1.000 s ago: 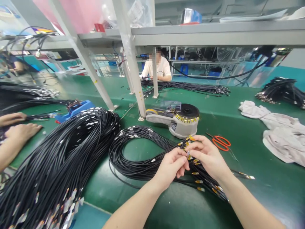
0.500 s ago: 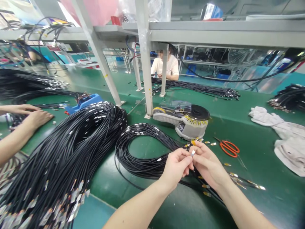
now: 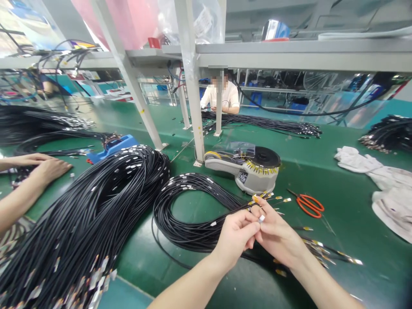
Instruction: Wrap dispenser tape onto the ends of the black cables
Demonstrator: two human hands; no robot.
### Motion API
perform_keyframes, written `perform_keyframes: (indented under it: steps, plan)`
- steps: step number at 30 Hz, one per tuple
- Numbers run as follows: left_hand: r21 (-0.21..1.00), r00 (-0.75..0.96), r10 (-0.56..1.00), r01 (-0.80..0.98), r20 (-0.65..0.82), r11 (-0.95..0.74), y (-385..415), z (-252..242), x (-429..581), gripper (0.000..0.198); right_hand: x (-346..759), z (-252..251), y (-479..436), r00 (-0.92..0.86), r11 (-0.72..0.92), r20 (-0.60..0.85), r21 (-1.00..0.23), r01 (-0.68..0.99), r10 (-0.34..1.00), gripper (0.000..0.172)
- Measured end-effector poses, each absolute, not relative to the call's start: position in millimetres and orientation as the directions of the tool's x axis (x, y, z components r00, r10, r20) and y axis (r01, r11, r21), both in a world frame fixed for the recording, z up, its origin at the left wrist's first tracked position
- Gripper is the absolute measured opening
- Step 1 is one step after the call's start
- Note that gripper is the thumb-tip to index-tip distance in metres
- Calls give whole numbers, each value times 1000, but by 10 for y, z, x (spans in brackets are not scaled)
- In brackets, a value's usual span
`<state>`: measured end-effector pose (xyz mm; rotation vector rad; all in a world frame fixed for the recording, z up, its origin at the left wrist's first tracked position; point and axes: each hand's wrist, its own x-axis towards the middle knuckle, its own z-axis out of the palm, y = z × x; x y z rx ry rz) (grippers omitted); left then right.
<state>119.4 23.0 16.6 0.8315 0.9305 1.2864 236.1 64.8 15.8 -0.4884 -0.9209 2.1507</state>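
No text, brand, number or sign can be read with certainty. The tape dispenser (image 3: 249,169), near the middle of the green bench (image 3: 337,231), carries a small dark plate with pale lettering on its front face, but the characters are too small to make out. The white tags on the black cables (image 3: 96,206) and the printed sheets (image 3: 112,92) toward the far left edge of the bench show marks that are blurred and illegible.
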Motion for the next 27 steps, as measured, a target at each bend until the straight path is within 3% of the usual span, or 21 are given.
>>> perform_keyframes:
  steps: [3, 8, 11, 20, 27]
  plan:
    - [898, 17, 994, -427, -106, 103, 235, 182, 1201, 15, 2396, 172, 673, -608, -435, -86, -777, -455, 789, 45]
    - [890, -129, 986, -456, -103, 34, 294, 152, 1150, 16, 2433, 159, 684, -327, -193, -94, -940, -283, 940, 10]
    - [902, -169, 979, -431, -115, 31, 321, 121, 1142, 18, 2397, 124, 653, -292, -128, -60, -967, -221, 955, 12]
    - [925, -153, 981, -377, -116, 51, 299, 89, 1207, 17, 2353, 17, 582, -298, -128, -51, -961, -247, 953, 11]
    - [955, -154, 982, -290, -105, 57, 302, 61, 1202, 12, 2347, -21, 585, -264, 28, 65, -989, -142, 962, 13]
